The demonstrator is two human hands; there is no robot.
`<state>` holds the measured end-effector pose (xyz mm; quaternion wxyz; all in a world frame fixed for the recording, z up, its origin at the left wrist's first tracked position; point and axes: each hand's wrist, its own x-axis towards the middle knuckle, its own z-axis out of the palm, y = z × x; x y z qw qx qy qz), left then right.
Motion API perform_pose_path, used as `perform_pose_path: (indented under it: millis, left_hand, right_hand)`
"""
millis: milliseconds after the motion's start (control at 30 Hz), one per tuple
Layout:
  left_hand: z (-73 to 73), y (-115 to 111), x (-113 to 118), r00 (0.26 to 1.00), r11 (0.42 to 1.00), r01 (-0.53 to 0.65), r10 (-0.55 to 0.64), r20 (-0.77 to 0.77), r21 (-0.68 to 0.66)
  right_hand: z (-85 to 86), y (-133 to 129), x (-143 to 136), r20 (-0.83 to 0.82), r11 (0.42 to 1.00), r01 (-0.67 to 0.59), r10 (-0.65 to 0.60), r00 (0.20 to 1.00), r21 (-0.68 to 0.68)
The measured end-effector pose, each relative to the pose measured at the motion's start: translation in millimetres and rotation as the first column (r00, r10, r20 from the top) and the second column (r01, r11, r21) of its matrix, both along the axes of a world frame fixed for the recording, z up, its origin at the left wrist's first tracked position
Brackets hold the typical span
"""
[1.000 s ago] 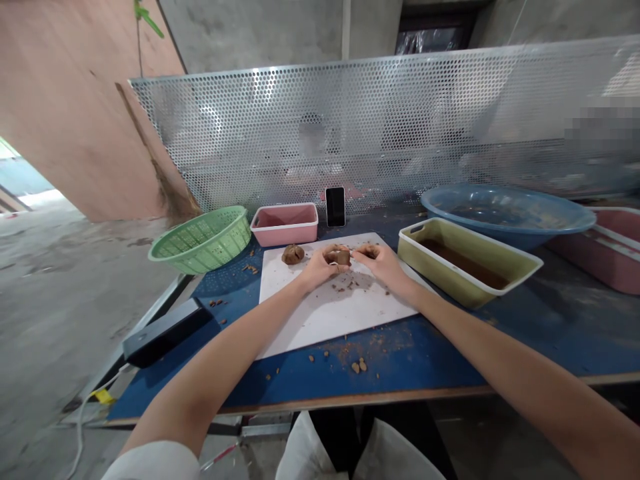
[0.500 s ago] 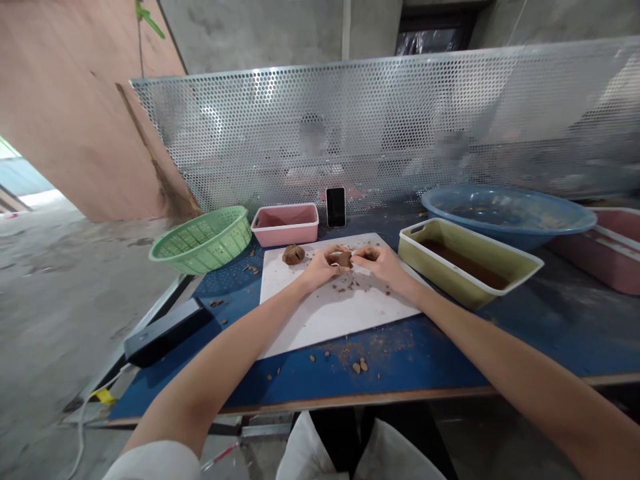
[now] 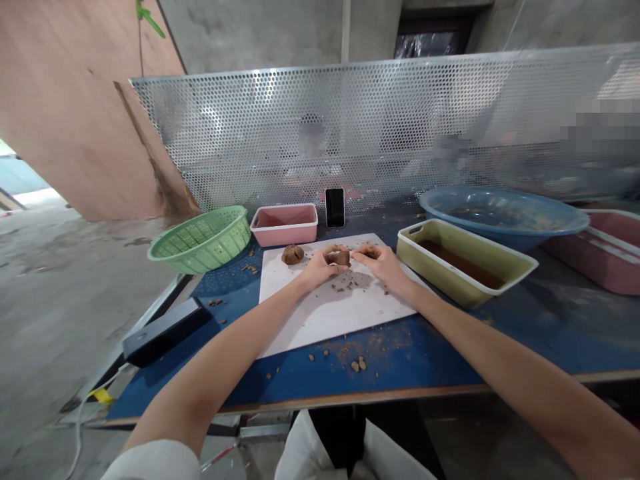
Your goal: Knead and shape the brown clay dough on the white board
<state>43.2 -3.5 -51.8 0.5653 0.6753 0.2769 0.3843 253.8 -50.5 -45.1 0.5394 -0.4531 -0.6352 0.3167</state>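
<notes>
My left hand [image 3: 320, 268] is closed around a small brown lump of clay [image 3: 341, 258], gripping it between thumb and fingers over the white board [image 3: 305, 317]. Just to its right, my right hand [image 3: 384, 265] has its thumb and fingertips pressed together in a pinch. A narrow gap separates those fingertips from the clay, and anything inside the pinch is too small to make out. A larger brown clay lump [image 3: 292, 255] rests at the board's upper left. Brown crumbs lie scattered beneath both hands.
Behind the board stand a pink tub [image 3: 285, 232] and a phone [image 3: 335, 208]. A green basket [image 3: 203, 243] is at left, near a dark box [image 3: 167, 333]. At right are an olive tub [image 3: 440, 273] of brown liquid and a blue basin [image 3: 505, 227]. A perforated metal panel [image 3: 370, 133] borders the back.
My right fingertips have drawn slightly away from the clay in my left hand, opening a small gap. The left hand keeps its hold.
</notes>
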Motion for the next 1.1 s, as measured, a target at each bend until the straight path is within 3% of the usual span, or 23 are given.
perform_pose_path:
  millis: [100,300,533,633,767,933,1100]
  left_hand:
    - [1.5,-2,0,0.999,0.999,0.037,-0.037,-0.027,0.022]
    - [4.4,-5,0,1.000,0.997,-0.003,0.005,-0.030,0.083]
    - [2.6,-9,5,0.995,0.970,-0.011,0.035,-0.094,0.243]
    - [1.5,-12,9,0.972,0.915,-0.113,0.183,-0.148,0.386]
    - [-0.8,-14,11,0.926,0.775,-0.191,0.345,-0.151,0.602]
    - [-7.2,-9,10,0.914,0.678,-0.191,0.386,-0.123,0.709]
    - [-8.6,-7,10,0.910,0.657,-0.184,0.394,-0.125,0.731]
  right_hand:
    - [0.4,-1,-1,0.037,0.999,-0.050,0.051,0.998,-0.018]
    - [-1.2,0,0,-0.021,0.994,0.101,-0.101,0.995,0.034]
    - [-3.9,-4,-5,0.121,1.000,-0.017,0.014,0.993,0.022]
    - [-5.1,-3,-7,0.119,1.000,0.000,-0.003,0.993,0.023]
    - [-4.9,-2,-7,0.096,1.000,0.011,-0.013,0.995,0.019]
    - [-4.3,-3,-6,0.086,1.000,-0.002,0.000,0.996,0.029]
    - [-4.2,-5,-6,0.136,0.998,0.035,-0.043,0.990,0.057]
